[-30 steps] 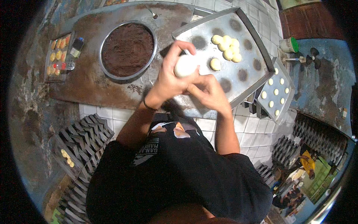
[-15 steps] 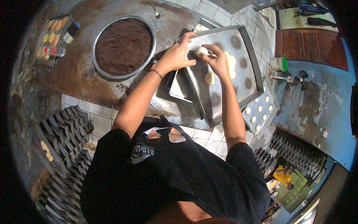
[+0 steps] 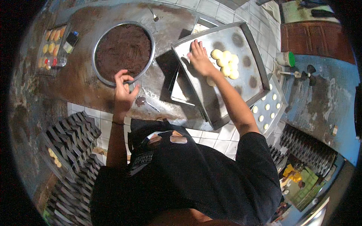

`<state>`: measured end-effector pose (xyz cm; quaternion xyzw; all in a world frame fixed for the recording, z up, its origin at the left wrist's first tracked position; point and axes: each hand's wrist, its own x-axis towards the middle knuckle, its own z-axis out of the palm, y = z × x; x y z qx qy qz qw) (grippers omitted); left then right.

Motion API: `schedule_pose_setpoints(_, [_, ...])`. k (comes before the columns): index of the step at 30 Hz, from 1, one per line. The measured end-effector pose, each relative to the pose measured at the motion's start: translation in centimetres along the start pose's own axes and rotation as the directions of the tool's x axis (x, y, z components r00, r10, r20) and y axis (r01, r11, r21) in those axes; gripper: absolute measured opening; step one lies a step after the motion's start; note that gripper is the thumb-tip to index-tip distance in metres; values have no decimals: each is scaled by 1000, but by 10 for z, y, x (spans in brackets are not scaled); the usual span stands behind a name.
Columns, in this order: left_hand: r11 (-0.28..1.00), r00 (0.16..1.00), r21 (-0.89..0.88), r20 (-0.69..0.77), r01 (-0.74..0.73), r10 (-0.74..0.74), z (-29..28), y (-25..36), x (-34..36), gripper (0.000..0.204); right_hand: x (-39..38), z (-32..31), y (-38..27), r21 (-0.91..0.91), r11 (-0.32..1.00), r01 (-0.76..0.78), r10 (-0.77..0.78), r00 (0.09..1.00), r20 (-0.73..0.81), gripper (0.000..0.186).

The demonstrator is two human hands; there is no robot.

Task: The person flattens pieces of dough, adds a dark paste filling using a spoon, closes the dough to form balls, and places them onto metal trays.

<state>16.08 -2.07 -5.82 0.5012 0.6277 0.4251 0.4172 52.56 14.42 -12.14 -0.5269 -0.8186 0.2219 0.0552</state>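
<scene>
My left hand (image 3: 124, 84) hovers at the near rim of a round metal pan (image 3: 98, 45) filled with dark brown paste, fingers curled and apart, nothing visible in them. My right hand (image 3: 198, 56) lies palm down on a large grey baking tray (image 3: 211, 98), fingers spread, just left of a cluster of pale round dough balls (image 3: 225, 64). One more dough ball (image 3: 210, 81) sits on the tray beside my right wrist.
A small spoon (image 3: 149, 104) with a brown blob lies near my left hand. A second tray of small dough pieces (image 3: 267, 107) sits at right. Yellow pieces fill a tray (image 3: 52, 45) at far left. Stacked dark moulds (image 3: 71, 132) stand below the counter.
My hands have parted. The left drew back from the tray to the paste pan's rim; the right stayed on the tray and now rests flat beside the dough balls.
</scene>
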Motion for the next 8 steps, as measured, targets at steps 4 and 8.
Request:
schedule_pose_setpoints(4, [991, 1000, -134, 17, 9, -7, 7, 17, -16, 66, -16, -92, -12, 548, 833, -68, 18, 995, 98, 67])
schedule_pose_setpoints(8, [949, 994, -311, 111, 41, -7, 17, 24, -14, 61, -62, -110, -18, -45, 991, 124, -92, 895, 437, 48])
